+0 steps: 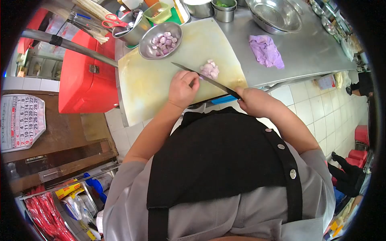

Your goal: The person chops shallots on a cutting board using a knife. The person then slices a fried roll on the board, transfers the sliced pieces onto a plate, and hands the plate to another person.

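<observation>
We wrap our right hand [255, 101] round the knife [217, 83], which slants forward and left past our curled left hand [184, 86] (we can't tell if it holds anything), and the pale pile [209, 69] sits on the board [148, 86] just beyond the knife, nearer our left hand.
</observation>
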The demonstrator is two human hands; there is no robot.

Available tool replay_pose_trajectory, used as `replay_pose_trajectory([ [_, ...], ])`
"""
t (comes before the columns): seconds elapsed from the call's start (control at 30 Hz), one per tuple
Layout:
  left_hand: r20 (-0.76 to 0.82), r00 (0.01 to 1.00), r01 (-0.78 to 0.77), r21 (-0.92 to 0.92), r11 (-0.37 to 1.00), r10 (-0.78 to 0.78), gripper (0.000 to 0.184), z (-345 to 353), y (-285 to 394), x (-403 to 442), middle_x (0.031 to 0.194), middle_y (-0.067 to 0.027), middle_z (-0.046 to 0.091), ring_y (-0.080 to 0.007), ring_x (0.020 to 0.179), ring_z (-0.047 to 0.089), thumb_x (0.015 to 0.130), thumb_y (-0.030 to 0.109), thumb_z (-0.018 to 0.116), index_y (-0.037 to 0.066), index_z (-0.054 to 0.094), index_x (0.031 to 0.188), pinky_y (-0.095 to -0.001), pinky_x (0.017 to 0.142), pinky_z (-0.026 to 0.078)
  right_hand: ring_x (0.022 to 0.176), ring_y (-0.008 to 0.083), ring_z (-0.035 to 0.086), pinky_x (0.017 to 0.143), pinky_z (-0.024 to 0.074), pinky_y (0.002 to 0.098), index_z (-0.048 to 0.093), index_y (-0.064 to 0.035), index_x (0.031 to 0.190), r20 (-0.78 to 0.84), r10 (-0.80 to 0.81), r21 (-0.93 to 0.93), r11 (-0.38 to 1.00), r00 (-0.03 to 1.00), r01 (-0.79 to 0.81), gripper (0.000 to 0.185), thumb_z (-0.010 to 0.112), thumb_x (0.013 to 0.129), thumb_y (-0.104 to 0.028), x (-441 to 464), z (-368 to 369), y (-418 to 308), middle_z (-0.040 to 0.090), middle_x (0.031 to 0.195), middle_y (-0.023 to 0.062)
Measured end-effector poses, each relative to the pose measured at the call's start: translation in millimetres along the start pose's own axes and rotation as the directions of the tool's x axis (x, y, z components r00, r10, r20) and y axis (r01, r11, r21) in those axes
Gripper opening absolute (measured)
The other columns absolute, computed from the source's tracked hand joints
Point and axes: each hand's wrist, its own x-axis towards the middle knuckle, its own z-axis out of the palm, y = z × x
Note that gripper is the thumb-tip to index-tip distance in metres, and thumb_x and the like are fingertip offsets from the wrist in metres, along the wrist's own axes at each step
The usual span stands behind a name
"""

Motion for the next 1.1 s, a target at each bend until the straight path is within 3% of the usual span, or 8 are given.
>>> replay_pose_trajectory([
  [0.17, -0.005, 1.000, 0.000, -0.021, 1.000, -0.001, 0.011, 0, -1, 0, 0.085, -0.0111, 0.068, -0.0326, 0.083, 0.066, 0.077, 0.002, 0.074, 0.007, 0.070, 0.086, -0.0424, 0.077, 0.055, 0.092, 0.0463, 0.066, 0.081, 0.0501, 0.0549, 0.055, -0.0020, 0.117, 0.017, 0.015, 0.067, 0.998, 1.000, -0.016, 0.025, 0.060, 0.098, -0.017, -18, -22, -4, 0.068, 0.093, 0.0239],
  [0.37, 0.015, 1.000, 0.024, -0.016, 1.000, -0.024, 0.011, 1, -2, 0, 0.084, -0.0107, 0.068, -0.0326, 0.082, 0.066, 0.077, 0.001, 0.074, 0.006, 0.069, 0.085, -0.0419, 0.076, 0.055, 0.092, 0.0462, 0.066, 0.081, 0.0501, 0.0547, 0.055, -0.0024, 0.117, 0.045, 0.008, 0.075, 0.997, 0.999, -0.011, 0.025, 0.060, 0.098, -0.019, 5, 4, -1, 0.068, 0.093, 0.0246],
  [0.53, -0.011, 1.000, 0.009, -0.036, 0.999, -0.010, 0.009, 1, -1, 0, 0.083, -0.0102, 0.069, -0.0323, 0.081, 0.066, 0.077, 0.002, 0.074, 0.007, 0.069, 0.084, -0.0417, 0.076, 0.055, 0.088, 0.0462, 0.065, 0.078, 0.0497, 0.0541, 0.056, -0.0026, 0.115, -0.051, -0.014, 0.086, 0.996, 0.999, 0.019, 0.023, 0.061, 0.099, -0.018, -12, -14, 0, 0.068, 0.091, 0.0236],
  [0.63, -0.072, 0.997, -0.028, -0.038, 0.999, 0.026, 0.011, 2, -1, 0, 0.086, -0.0122, 0.068, -0.0326, 0.082, 0.065, 0.079, 0.001, 0.073, 0.005, 0.069, 0.089, -0.0413, 0.077, 0.054, 0.086, 0.0459, 0.064, 0.077, 0.0493, 0.0535, 0.057, -0.0031, 0.113, -0.085, 0.018, 0.140, 0.990, 0.996, -0.005, 0.022, 0.062, 0.097, -0.017, -23, -22, -1, 0.067, 0.089, 0.0228],
  [0.73, -0.128, 0.991, 0.040, -0.065, 0.997, -0.048, 0.016, -4, -2, -3, 0.092, -0.0151, 0.064, -0.0342, 0.086, 0.063, 0.081, -0.001, 0.069, 0.002, 0.064, 0.095, -0.0408, 0.078, 0.052, 0.085, 0.0460, 0.064, 0.076, 0.0492, 0.0533, 0.058, -0.0037, 0.113, -0.070, 0.024, 0.157, 0.988, 0.997, -0.013, 0.022, 0.063, 0.097, -0.017, -23, -17, 2, 0.067, 0.088, 0.0228],
  [0.83, -0.218, 0.976, 0.017, -0.009, 1.000, -0.019, 0.022, -3, -4, -8, 0.094, -0.0181, 0.060, -0.0387, 0.091, 0.059, 0.079, 0.001, 0.067, 0.002, 0.058, 0.098, -0.0462, 0.081, 0.048, 0.089, 0.0465, 0.066, 0.078, 0.0506, 0.0535, 0.058, -0.0040, 0.117, -0.055, -0.025, 0.116, 0.993, 0.998, 0.031, 0.026, 0.063, 0.096, -0.018, -21, -6, 5, 0.068, 0.090, 0.0242],
  [0.93, -0.229, 0.969, -0.087, 0.016, 0.996, 0.089, 0.026, -7, -1, -5, 0.097, -0.0180, 0.058, -0.0385, 0.092, 0.058, 0.079, -0.003, 0.068, 0.003, 0.055, 0.100, -0.0444, 0.084, 0.048, 0.092, 0.0460, 0.067, 0.081, 0.0516, 0.0541, 0.057, -0.0039, 0.119, 0.032, -0.019, 0.099, 0.995, 0.999, 0.016, 0.028, 0.063, 0.097, -0.019, -17, -8, 2, 0.069, 0.092, 0.0237],
  [1.1, -0.194, 0.979, -0.054, 0.030, 0.998, 0.059, 0.031, -8, 2, -7, 0.101, -0.0185, 0.060, -0.0398, 0.099, 0.059, 0.078, 0.001, 0.071, 0.003, 0.057, 0.106, -0.0475, 0.090, 0.048, 0.092, 0.0465, 0.067, 0.081, 0.0513, 0.0544, 0.055, -0.0027, 0.114, -0.018, 0.029, 0.066, 0.997, 0.999, -0.027, 0.024, 0.061, 0.098, -0.021, -3, -6, 8, 0.069, 0.092, 0.0243],
])
